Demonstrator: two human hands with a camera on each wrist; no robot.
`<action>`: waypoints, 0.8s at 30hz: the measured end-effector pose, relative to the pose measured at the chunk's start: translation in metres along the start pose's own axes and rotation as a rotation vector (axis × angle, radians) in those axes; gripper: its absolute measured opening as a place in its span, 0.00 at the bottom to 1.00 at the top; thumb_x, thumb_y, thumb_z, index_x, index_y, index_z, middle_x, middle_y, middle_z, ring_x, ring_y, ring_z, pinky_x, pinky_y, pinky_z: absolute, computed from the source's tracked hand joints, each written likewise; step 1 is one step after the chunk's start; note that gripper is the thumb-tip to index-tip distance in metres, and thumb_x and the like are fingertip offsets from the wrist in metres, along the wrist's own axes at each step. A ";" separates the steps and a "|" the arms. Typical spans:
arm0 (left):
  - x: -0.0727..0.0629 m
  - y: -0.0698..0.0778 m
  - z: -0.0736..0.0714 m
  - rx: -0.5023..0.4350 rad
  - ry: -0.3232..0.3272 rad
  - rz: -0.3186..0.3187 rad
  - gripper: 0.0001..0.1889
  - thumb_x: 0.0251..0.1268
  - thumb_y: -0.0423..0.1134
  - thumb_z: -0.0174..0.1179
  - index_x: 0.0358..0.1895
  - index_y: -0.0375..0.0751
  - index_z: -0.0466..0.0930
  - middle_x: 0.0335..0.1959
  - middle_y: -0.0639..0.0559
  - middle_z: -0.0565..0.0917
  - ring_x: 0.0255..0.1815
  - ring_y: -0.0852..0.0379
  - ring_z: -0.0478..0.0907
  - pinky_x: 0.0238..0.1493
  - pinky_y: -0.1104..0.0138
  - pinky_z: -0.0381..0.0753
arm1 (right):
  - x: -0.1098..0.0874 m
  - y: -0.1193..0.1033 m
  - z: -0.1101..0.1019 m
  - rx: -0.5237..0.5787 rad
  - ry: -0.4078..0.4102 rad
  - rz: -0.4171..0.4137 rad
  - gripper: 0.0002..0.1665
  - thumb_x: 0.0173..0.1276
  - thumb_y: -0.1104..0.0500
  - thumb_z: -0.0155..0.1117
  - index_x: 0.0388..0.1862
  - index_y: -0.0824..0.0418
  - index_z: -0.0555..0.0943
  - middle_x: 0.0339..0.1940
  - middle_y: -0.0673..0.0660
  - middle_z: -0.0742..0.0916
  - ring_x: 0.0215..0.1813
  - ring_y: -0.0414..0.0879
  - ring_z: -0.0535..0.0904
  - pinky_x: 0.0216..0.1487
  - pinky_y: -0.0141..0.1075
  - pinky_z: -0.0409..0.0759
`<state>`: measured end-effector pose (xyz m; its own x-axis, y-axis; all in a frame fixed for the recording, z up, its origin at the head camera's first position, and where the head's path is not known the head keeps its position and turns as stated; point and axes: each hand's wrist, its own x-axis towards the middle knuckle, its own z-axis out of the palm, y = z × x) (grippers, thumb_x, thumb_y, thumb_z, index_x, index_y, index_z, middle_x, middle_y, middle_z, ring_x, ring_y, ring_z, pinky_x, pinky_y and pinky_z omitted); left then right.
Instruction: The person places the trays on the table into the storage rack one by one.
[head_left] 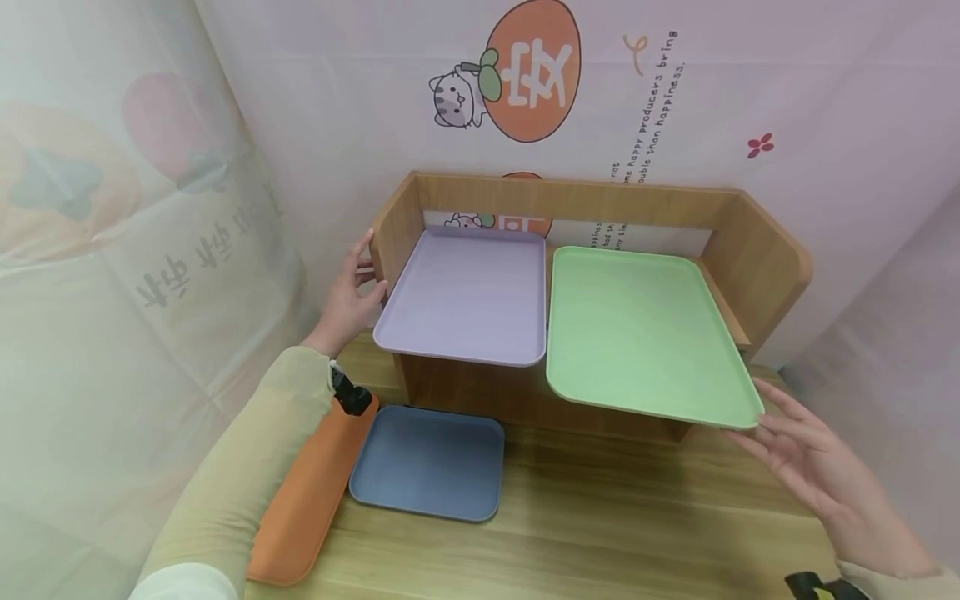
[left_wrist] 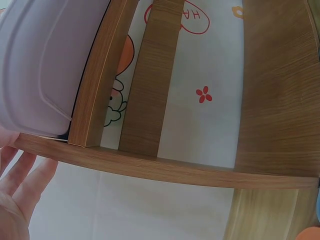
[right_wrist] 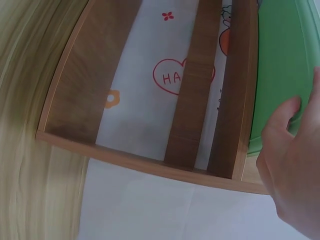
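Observation:
A purple tray (head_left: 472,296) and a green tray (head_left: 645,333) lie side by side on the upper board of a wooden shelf (head_left: 577,193), their front ends jutting past it. My left hand (head_left: 349,296) rests against the shelf's left side panel, fingers on its outer face and thumb by the purple tray's edge. In the left wrist view its fingers (left_wrist: 40,180) meet the panel's edge. At the green tray's front right corner, my right hand (head_left: 810,450) pinches the rim between thumb and fingers. That tray sits askew, reaching further forward than the purple one.
A blue tray (head_left: 431,462) lies on the wooden table (head_left: 585,533) in front of the shelf. Left of it is an orange tray (head_left: 307,492), partly under my left sleeve. Printed white cloth (head_left: 337,100) hangs behind the shelf and at both sides.

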<state>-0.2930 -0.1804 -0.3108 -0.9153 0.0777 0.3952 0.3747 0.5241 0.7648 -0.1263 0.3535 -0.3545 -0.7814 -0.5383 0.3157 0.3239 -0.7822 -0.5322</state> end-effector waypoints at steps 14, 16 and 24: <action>-0.001 0.003 -0.001 0.022 0.007 -0.006 0.42 0.66 0.30 0.55 0.75 0.64 0.43 0.61 0.35 0.68 0.62 0.37 0.71 0.63 0.47 0.71 | 0.009 -0.003 -0.003 0.112 0.137 -0.030 0.32 0.72 0.74 0.16 0.61 0.67 0.68 0.61 0.69 0.74 0.65 0.62 0.69 0.69 0.51 0.65; 0.000 0.003 -0.001 0.011 0.005 -0.001 0.41 0.66 0.30 0.55 0.75 0.64 0.44 0.61 0.35 0.68 0.62 0.37 0.71 0.63 0.47 0.71 | 0.012 -0.005 -0.005 0.121 0.134 -0.032 0.32 0.72 0.74 0.16 0.61 0.67 0.68 0.61 0.69 0.74 0.65 0.62 0.69 0.69 0.50 0.65; 0.000 0.003 -0.002 -0.004 0.005 0.021 0.41 0.66 0.28 0.54 0.75 0.62 0.44 0.60 0.34 0.68 0.61 0.37 0.71 0.63 0.47 0.71 | 0.023 -0.011 -0.011 0.121 0.103 -0.023 0.33 0.71 0.73 0.15 0.63 0.68 0.67 0.61 0.69 0.74 0.65 0.61 0.69 0.68 0.49 0.67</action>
<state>-0.2911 -0.1809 -0.3073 -0.9066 0.0841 0.4135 0.3940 0.5192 0.7584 -0.1539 0.3527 -0.3504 -0.8379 -0.4898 0.2410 0.3625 -0.8294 -0.4251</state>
